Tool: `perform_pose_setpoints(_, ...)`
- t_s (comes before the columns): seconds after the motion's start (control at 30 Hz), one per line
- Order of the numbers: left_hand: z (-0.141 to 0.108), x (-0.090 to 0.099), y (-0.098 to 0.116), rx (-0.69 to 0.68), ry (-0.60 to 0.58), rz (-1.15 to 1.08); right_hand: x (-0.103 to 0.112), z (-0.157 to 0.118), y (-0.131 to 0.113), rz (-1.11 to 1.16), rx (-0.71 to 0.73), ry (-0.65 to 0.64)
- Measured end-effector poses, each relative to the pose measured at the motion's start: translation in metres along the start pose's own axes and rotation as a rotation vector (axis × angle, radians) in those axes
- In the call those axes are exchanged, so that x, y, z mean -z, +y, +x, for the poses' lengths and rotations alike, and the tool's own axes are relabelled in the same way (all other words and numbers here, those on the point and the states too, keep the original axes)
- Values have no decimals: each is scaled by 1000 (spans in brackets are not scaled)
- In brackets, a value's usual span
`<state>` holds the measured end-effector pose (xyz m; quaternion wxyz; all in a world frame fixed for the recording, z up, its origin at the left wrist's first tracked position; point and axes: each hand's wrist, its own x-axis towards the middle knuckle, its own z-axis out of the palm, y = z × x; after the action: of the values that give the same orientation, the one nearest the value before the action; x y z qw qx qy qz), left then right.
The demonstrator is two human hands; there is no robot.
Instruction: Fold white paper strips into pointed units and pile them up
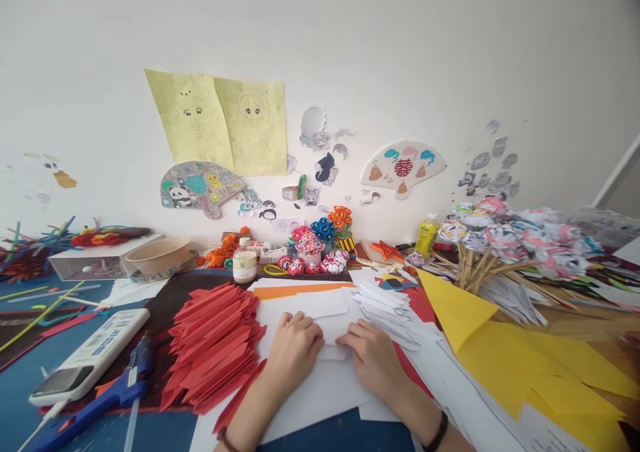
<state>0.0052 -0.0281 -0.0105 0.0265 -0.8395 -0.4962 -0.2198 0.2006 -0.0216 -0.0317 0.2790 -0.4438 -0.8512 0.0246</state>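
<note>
My left hand [295,344] and my right hand [371,355] rest close together above white sheets in the middle of the table. Their curled fingers press on either side of a small piece of white paper [334,352], which looks folded. Its edges are partly hidden under my fingertips. Just beyond my hands lies another white paper rectangle [325,305]. A pile of folded red paper strips [213,345] is heaped beside my left forearm. Folded white paper strips [383,312] lie in a stack past my right hand.
On the left are a blue glue gun [120,389] and a white power strip [95,355]. A small bottle [245,262] stands behind the red strips. Yellow paper sheets [540,365] cover the right side, below a bunch of paper flowers [510,235].
</note>
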Motion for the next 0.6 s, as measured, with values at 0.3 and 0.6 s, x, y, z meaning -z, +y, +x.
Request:
perform_pose_setpoints(0.3, 2, 0, 1, 112, -29, -226, 5, 11, -5, 228, -93, -6)
perform_pose_setpoints(0.6, 5, -2, 9, 110, -10, -350, 1, 14, -5, 469, -79, 9)
